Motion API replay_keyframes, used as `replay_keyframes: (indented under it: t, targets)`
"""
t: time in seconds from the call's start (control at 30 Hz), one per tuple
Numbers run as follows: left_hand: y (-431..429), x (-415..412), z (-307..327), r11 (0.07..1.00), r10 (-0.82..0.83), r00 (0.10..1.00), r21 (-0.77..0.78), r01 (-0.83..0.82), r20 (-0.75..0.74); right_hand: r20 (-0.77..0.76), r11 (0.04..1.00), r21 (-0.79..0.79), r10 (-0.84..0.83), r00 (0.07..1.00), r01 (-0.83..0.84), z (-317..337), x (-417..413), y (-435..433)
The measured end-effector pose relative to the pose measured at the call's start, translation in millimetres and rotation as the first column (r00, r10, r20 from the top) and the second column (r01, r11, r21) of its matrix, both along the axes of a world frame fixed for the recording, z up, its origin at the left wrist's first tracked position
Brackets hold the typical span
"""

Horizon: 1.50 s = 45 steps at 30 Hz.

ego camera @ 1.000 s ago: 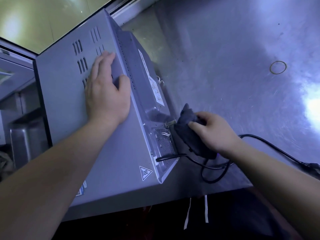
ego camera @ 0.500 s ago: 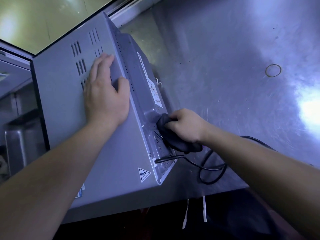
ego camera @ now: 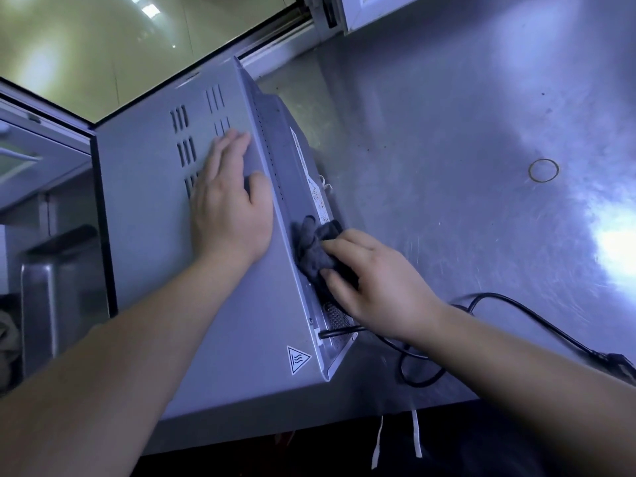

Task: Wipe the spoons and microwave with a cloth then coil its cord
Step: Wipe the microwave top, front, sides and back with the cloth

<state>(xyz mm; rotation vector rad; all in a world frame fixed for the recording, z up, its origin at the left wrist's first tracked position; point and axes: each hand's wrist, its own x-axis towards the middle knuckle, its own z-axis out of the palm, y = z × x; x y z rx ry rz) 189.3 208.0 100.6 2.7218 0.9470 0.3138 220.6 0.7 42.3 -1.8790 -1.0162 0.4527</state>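
A grey microwave (ego camera: 144, 208) stands on the steel counter with its back panel turned toward the right. My left hand (ego camera: 230, 208) lies flat on its top, fingers straight beside the vent slots. My right hand (ego camera: 382, 287) presses a dark grey cloth (ego camera: 316, 249) against the back panel, fingers curled over the cloth. The black power cord (ego camera: 509, 304) leaves the back near the lower corner, loops on the counter and runs off to the right, where its plug (ego camera: 619, 363) lies. No spoons are in view.
The steel counter (ego camera: 447, 149) stretches to the right with a rubber band (ego camera: 543, 170) lying on it. A window frame (ego camera: 282, 39) runs along the back. A metal container (ego camera: 51, 277) sits lower left, beyond the microwave. The counter's front edge is close to me.
My right hand has carried the cloth from beside the microwave onto its back panel and slid it upward along the panel. My left hand stays flat on top.
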Motion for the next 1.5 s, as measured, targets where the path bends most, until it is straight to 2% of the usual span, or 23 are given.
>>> replay_keyframes:
  t: [0.13,0.3,0.33,0.4,0.47,0.53,0.6,0.67,0.77,0.87,0.97,1.07,1.17,1.33,1.4,1.5]
  targets:
    - [2,0,-1,1.000,-0.002,1.000,0.003,0.002,0.001,0.048,0.999,-0.027,-0.030,0.998,0.032,5,3,13]
    - [3,1,-2,1.000,0.002,1.000,0.005,-0.002,0.005,-0.012,0.995,-0.100,-0.018,1.000,0.017,19,20,30]
    - [3,1,-2,1.000,0.001,1.000,0.007,-0.001,0.007,-0.042,0.994,-0.099,-0.043,0.998,0.038,21,24,33]
    - [3,1,-2,1.000,-0.002,1.000,0.008,0.002,0.006,-0.129,0.976,-0.115,-0.201,0.971,0.187,18,37,36]
    - [3,0,-1,1.000,-0.002,1.000,0.000,0.002,0.000,-0.308,0.926,-0.156,-0.377,0.874,0.344,-4,51,35]
    - [3,1,-1,1.000,-0.003,1.000,-0.006,0.003,0.003,-0.563,0.861,-0.212,-0.495,0.662,0.463,-37,66,30]
    - [3,1,-1,1.000,-0.005,1.000,-0.011,0.005,0.010,-0.720,0.801,-0.291,-0.544,0.431,0.523,-71,77,20]
    - [2,1,-1,1.000,0.000,1.000,-0.016,0.000,0.015,-0.800,0.794,-0.345,-0.527,0.286,0.500,-93,81,12]
    - [1,1,0,0.999,0.019,1.000,-0.035,-0.019,0.019,-0.846,0.789,-0.366,-0.503,0.176,0.494,-110,86,22]
    - [-1,1,1,0.999,0.022,1.000,-0.039,-0.022,0.014,-0.859,0.798,-0.348,-0.481,0.174,0.492,-122,90,49]
    - [-1,0,2,0.999,0.017,1.000,-0.044,-0.017,0.010,-0.919,0.850,-0.255,-0.361,0.157,0.461,-121,91,75]
    - [-2,0,2,0.999,0.006,1.000,-0.045,-0.006,0.000,-0.940,0.886,-0.182,-0.284,0.190,0.427,-119,101,94]
    - [-3,-2,3,0.998,0.010,1.000,-0.058,-0.011,-0.008,-0.878,0.868,-0.229,-0.379,0.291,0.441,-123,113,100]
    - [-2,-2,1,0.998,-0.001,1.000,-0.061,0.000,-0.009,-0.807,0.747,-0.221,-0.501,0.313,0.627,-134,136,95]
    - [-1,-2,1,0.998,0.005,1.000,-0.062,-0.006,-0.008,-0.782,0.785,-0.173,-0.477,0.402,0.595,-133,138,100]
    - [-2,-2,1,0.999,0.001,1.000,-0.054,-0.002,-0.014,-0.667,0.924,-0.096,-0.336,0.665,0.371,-122,125,114]
